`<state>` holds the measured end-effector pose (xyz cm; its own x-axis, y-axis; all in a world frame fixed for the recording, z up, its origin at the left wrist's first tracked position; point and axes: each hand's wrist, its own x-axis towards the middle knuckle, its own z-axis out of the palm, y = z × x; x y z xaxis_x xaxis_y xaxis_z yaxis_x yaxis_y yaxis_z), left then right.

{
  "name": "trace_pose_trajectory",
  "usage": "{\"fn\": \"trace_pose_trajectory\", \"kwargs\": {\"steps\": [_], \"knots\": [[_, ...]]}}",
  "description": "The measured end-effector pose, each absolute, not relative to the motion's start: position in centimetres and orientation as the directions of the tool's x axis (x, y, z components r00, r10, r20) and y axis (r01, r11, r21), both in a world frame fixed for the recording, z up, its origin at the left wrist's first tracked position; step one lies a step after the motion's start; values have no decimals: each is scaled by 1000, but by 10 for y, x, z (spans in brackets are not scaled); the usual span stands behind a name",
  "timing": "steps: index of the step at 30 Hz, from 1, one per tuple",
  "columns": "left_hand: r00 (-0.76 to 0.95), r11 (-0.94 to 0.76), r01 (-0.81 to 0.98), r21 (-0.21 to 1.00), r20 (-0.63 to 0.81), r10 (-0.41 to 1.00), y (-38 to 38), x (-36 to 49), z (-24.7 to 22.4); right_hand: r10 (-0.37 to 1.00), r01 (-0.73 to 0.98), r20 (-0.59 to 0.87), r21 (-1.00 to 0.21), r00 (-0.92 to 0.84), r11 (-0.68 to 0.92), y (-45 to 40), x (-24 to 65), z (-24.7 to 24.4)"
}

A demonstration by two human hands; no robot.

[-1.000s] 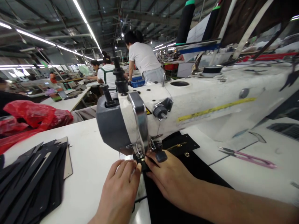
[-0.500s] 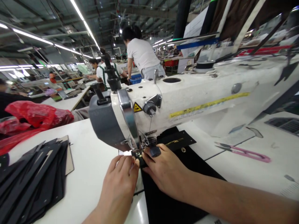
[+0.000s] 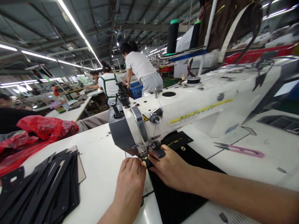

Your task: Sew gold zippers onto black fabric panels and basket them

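A white sewing machine (image 3: 201, 101) stands in front of me, its presser foot (image 3: 143, 155) low over the work. A black fabric panel (image 3: 179, 199) lies under its arm and hangs toward me, with a gold eyelet (image 3: 183, 148) and a gold zipper-like strip (image 3: 175, 142) near its far end. My left hand (image 3: 131, 179) is closed at the left of the foot, fingertips pinching the panel's edge. Bent over the panel, my right hand (image 3: 174, 168) grips its edge just right of the foot. The fingertips of both hands are partly hidden by the machine and cloth.
Stacked black strips (image 3: 53, 183) lie at the left, near a red plastic bag (image 3: 46, 126). Pink-handled thread snips (image 3: 243, 150) rest at the right. Beyond the machine, one person (image 3: 142, 68) leans by a blue crate (image 3: 136, 90) and another (image 3: 109, 84) sits.
The view has shifted, so the machine and hands sit farther right and slightly lower. Both hands keep their places on the black panel beside the foot.
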<state>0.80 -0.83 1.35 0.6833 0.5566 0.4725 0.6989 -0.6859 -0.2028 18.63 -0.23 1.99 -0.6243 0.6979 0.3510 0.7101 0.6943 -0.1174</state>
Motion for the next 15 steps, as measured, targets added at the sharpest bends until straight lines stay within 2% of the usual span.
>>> {"fn": "trace_pose_trajectory", "kwargs": {"steps": [15], "knots": [[628,-682,721,-121,530,570,-2,7,11,704,716,387,-142,-595,683,-1,184,23]]}}
